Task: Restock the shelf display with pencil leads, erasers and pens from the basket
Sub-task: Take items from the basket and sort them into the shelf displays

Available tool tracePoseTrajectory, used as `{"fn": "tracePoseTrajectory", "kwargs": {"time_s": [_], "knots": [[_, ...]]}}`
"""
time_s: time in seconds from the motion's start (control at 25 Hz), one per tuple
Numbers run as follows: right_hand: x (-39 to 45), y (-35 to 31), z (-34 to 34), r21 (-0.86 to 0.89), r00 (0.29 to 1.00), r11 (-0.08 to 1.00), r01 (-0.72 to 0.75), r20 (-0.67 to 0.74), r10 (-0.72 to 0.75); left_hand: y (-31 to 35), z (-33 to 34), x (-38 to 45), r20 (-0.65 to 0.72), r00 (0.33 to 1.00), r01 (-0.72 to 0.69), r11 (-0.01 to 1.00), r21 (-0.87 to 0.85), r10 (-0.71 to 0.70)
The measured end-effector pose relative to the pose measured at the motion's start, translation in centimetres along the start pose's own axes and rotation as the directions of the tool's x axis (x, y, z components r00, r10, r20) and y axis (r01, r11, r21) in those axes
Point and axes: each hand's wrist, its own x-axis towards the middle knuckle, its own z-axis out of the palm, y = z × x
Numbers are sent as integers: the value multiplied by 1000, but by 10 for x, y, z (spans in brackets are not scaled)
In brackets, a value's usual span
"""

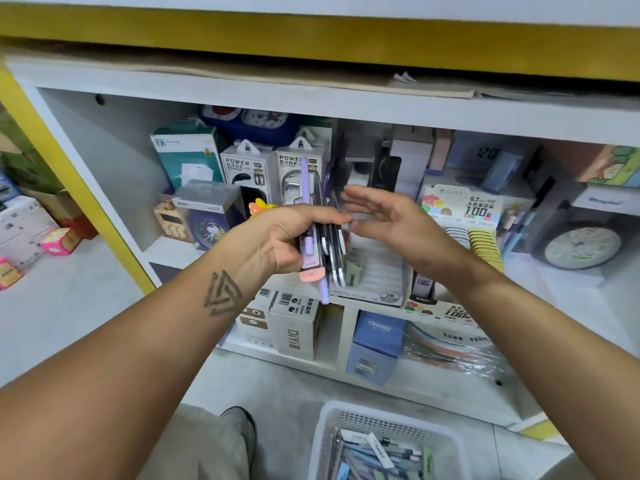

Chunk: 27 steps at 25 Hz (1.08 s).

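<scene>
While left hand grips pens, rt hand open

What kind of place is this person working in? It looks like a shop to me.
Most likely a stationery or small-goods shop. Boxed power banks with hang tabs stand on a white shelf, a pencil lead display sits beside them, and a white basket of pens waits on the floor.

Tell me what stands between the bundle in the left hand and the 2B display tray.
Nothing visible. The left hand grips the bundle of stationery just above the 2B display tray; the right hand hovers open beside it, clear of the tray's slots.
</scene>
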Motion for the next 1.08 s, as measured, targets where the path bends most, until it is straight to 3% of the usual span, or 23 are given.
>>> {"fn": "tracePoseTrajectory", "kwargs": {"time_s": [0.08, 0.16, 0.36, 0.56, 0.64, 0.72, 0.76, 0.92, 1.08], "knots": [[-20, -5, -13, 172, 992, 985, -30, 129, 8, -1, 14, 4, 17, 1000, -18, 1000, -4, 18], [-40, -9, -22, 124, 985, 991, -44, 168, 23, -5, 33, 6, 76, 997, -13, 1000, -21, 15], [-78, -8, -50, 172, 994, 979, -107, 51, 99, -21, 80, 16, 194, 981, 13, 999, -49, -4], [-105, -10, -76, 196, 999, 979, -53, -1, 54, -30, 106, 29, 202, 979, 22, 996, -91, -3], [-110, -12, -87, 80, 972, 993, -83, -215, 98, -30, 108, 31, 171, 985, 28, 997, -70, -16], [-114, -13, -101, -140, 890, 983, -120, -454, 44, -30, 105, 32, 115, 993, 37, 999, -35, -33], [-115, -13, -108, -219, 861, 968, -127, -509, -2, -29, 102, 31, 91, 995, 44, 999, -26, -42], [-121, -11, -117, -429, 891, 896, -114, -444, -99, -30, 93, 29, 46, 997, 58, 998, -24, -57], [-115, -3, -107, -683, 933, 730, -33, -283, -223, -32, 94, 27, 50, 998, 49, 999, 13, -49]]}}
